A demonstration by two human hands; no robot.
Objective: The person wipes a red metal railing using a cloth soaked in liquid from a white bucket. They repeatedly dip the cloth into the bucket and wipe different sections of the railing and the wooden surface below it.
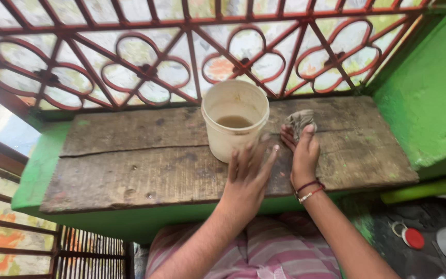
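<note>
A grey rag is clamped in the fingers of the right hand on the wooden table, just beside a cream bucket of murky water. The left hand, fingers spread and holding nothing, is laid against the bucket's side. Wetting the rag seems in hand; a lift over the rim would be called for; no labels are seen.

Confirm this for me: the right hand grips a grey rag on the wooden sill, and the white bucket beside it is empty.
Not quite: the head view shows the white bucket holds a little murky brown water at its bottom. The rest stands: the right hand grips the grey rag on the wooden sill.
</note>
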